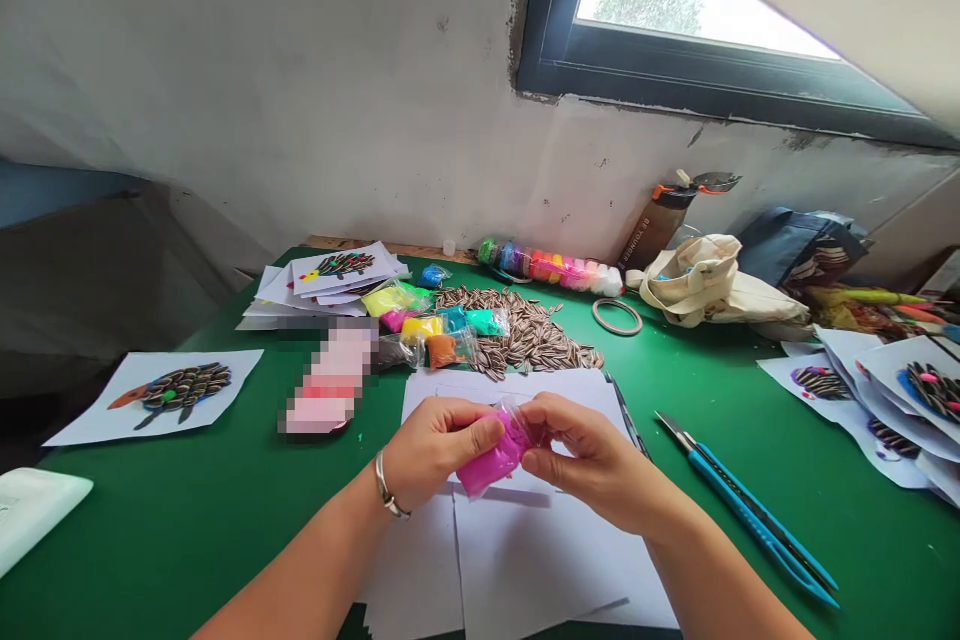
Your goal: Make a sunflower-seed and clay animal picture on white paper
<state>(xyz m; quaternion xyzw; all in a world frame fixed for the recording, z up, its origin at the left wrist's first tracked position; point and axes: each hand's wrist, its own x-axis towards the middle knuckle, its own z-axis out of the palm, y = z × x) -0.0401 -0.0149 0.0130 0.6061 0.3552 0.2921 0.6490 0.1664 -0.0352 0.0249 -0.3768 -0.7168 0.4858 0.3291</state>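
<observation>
A small clear packet of magenta modelling clay (484, 460) is held above white paper sheets (532, 570). My left hand (431, 450), with a bracelet at the wrist, pinches the packet between thumb and fingers. On the other side, my right hand (585, 465) grips the packet's clear plastic end with its fingertips. Part of a drawing on the top sheet is covered by the packet and hands. Just beyond the paper lie more clay packets, among them a yellow one (421, 328) and an orange one (444, 350), beside a heap of striped sunflower seeds (536, 332).
A blue-handled cutting tool (757, 510) with a pointed metal tip lies at right, near a dark pen (628, 415). Behind are a tape roll (617, 317), a bottle (654, 225) and a canvas bag (690, 285). A seed picture (176, 395) lies left; a paper stack (885, 410) sits right.
</observation>
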